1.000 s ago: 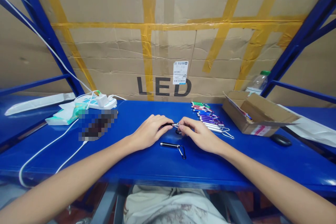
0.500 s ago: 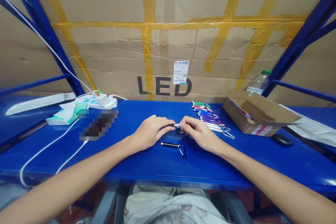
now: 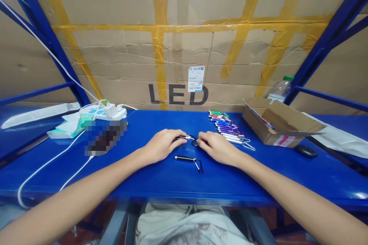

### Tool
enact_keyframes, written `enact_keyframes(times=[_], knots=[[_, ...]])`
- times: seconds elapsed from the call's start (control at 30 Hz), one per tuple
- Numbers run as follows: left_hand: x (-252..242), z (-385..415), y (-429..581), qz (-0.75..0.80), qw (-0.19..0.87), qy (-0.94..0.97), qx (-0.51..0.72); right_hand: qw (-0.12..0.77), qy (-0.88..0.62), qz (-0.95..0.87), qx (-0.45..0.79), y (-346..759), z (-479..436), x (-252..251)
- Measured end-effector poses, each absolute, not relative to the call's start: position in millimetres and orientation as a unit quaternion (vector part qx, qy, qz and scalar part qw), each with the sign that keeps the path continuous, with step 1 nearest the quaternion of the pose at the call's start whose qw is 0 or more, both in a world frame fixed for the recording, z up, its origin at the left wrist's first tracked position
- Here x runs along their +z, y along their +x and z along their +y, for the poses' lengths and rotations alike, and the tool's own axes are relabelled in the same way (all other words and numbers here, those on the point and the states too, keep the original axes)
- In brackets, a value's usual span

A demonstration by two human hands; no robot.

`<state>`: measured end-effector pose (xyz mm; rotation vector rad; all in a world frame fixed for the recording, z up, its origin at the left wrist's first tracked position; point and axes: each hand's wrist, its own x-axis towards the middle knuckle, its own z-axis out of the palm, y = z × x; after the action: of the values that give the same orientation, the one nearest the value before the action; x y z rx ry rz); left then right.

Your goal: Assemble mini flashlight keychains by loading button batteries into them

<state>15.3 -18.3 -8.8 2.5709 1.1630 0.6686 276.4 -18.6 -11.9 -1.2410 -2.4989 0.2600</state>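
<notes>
Between the thumb and fingers of my left hand (image 3: 163,145) is a small black keychain flashlight (image 3: 180,138) with a silver end. Its black carabiner (image 3: 193,140) extends to the right, where the closed fingertips of my right hand (image 3: 217,147) pinch its far edge. A second black keychain flashlight (image 3: 185,158) lies just below, on the blue table (image 3: 143,183), with its own carabiner pointing right. Beyond my right hand, several like flashlights (image 3: 225,126) lie in a row, in green, red, blue, purple and silver.
An open cardboard box (image 3: 274,122) stands at the right, with a black mouse (image 3: 306,151) by it and a bottle (image 3: 281,88) behind. At the left are a power strip (image 3: 110,111), a tissue pack (image 3: 64,128), white cables and a blurred-out object (image 3: 105,138).
My right fingers have moved from the flashlight's silver end to its carabiner, which now shows stretched out to the right. My left hand still holds the body.
</notes>
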Motion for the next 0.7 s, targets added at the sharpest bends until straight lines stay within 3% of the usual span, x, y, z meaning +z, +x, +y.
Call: enact_keyframes(times=[0.7], knots=[[-9.0, -19.2, 15.4, 0.379, 0.092, 0.899, 0.201, 0.205, -0.473, -0.837, 0.185, 273.9, -15.3, -15.1]])
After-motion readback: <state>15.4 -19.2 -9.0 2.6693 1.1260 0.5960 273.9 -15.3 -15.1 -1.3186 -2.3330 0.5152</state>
